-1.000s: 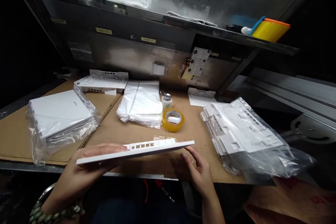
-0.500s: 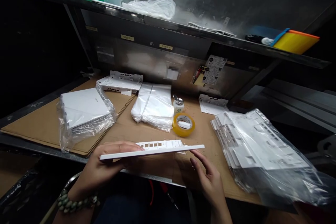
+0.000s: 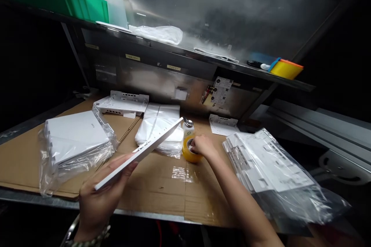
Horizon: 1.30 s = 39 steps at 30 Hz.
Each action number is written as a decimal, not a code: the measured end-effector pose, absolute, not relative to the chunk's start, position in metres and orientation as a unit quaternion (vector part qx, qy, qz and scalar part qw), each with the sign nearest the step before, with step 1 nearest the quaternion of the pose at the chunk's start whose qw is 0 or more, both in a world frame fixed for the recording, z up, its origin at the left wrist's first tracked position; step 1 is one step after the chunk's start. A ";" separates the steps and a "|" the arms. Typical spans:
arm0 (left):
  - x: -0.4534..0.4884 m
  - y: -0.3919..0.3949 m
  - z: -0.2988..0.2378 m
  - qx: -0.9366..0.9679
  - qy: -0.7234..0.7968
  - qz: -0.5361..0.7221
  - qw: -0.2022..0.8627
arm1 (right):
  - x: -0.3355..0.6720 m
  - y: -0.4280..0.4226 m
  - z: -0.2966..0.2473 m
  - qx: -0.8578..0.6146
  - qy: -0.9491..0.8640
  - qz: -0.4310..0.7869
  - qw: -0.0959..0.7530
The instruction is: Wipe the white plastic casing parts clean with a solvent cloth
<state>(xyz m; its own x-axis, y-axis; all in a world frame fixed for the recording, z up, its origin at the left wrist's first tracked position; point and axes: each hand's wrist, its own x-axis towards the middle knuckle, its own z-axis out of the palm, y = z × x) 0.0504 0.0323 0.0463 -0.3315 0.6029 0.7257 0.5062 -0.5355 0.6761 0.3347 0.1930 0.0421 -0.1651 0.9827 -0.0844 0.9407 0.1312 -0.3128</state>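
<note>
A white plastic panel [image 3: 139,156] with slots along one edge is gripped in my left hand [image 3: 102,189], tilted up toward the right above the table. My right hand [image 3: 203,146] reaches into the hole of a yellow tape roll [image 3: 189,155], its fingers closed; what they pinch there is hidden. Just behind the roll stands a small white bottle with a metal cap [image 3: 188,124]. Behind the raised panel lies a stack of clear plastic bags [image 3: 166,117].
Bagged white panels [image 3: 77,133] lie on cardboard at left, more bagged panels [image 3: 269,162] at right. Slotted white parts [image 3: 124,102] and another white part [image 3: 223,124] stand at the back. A shelf holds a green bin [image 3: 84,5], a squeeze bottle [image 3: 116,7] and a yellow container [image 3: 285,69].
My right hand has left the panel and moved forward to the tape roll. My left hand has tilted the panel, its right end now raised. The camera view has shifted.
</note>
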 end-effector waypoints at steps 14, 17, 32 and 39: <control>0.054 0.053 0.003 0.668 0.473 0.557 0.143 | 0.338 0.243 0.050 -0.663 -0.685 0.164 0.252; 0.050 0.052 0.003 0.676 0.472 0.547 0.147 | 0.333 0.249 0.042 -0.661 -0.681 0.176 0.263; 0.051 0.052 0.009 0.649 0.493 0.546 0.195 | 0.345 0.254 0.077 -0.667 -0.715 0.118 0.171; 0.051 0.050 0.018 0.649 0.498 0.543 0.191 | 0.336 0.251 0.080 -0.604 -0.780 0.040 0.159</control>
<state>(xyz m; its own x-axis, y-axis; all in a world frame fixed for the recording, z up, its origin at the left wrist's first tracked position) 0.0511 0.0502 0.0183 -0.0850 0.8538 0.5136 0.4387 -0.4307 0.7887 0.3359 0.2511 0.0803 -0.2208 0.9547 0.1996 0.9293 0.2681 -0.2541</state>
